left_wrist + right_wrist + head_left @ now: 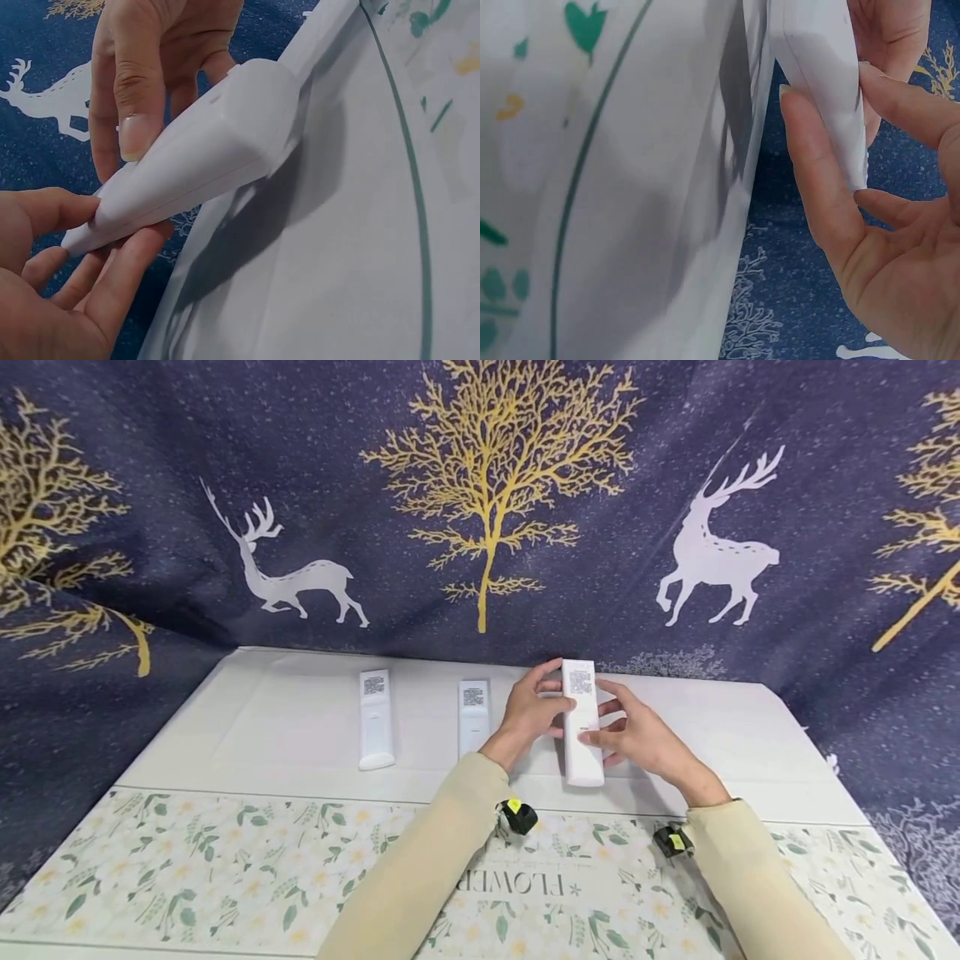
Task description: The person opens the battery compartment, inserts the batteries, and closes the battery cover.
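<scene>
Both hands hold a white remote control (584,766) above the right half of the table, its labelled back turned up. On its left side the left hand (531,708) grips it near the upper end, thumb on the back and fingers at the edge. The right hand (647,739) grips the right side, its thumb lying across the back lower down. In the left wrist view the remote (214,146) is tilted over its own shadow. Only part of the remote (817,45) shows in the right wrist view.
Two more white remotes lie back up on the white table (292,727): one remote (376,718) further left, another remote (473,714) near the left forearm, which hides its lower end. A floral cloth (225,868) covers the front. A dark blue curtain (420,602) hangs behind.
</scene>
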### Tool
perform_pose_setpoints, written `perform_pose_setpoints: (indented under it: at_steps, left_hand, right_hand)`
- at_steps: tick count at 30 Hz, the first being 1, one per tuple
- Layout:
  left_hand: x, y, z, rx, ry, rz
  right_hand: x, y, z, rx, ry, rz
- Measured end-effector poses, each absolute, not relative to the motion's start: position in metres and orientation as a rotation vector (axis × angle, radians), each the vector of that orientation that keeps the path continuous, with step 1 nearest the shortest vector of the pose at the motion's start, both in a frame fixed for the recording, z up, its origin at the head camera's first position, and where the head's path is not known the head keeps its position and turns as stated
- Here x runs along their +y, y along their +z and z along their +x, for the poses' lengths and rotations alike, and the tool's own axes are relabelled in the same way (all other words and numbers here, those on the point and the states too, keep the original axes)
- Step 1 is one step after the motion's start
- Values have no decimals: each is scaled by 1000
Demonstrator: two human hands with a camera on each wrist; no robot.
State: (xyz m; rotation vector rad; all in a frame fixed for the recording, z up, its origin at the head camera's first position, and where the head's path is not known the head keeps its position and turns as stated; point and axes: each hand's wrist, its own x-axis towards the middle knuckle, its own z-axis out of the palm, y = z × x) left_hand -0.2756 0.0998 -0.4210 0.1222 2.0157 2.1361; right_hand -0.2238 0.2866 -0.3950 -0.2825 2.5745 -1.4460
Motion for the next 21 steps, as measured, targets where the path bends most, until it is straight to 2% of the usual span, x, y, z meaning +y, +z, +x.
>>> perform_pose_setpoints:
  at_steps: [11,21]
  left_hand:
    - [100,-430,-278,2004,1998,179]
    - [108,-437,-277,2047,1941,116]
  right_hand:
    - [292,-405,-229,2536,-1382,-230]
    - [293,-410,-228,2533,-1334,-183]
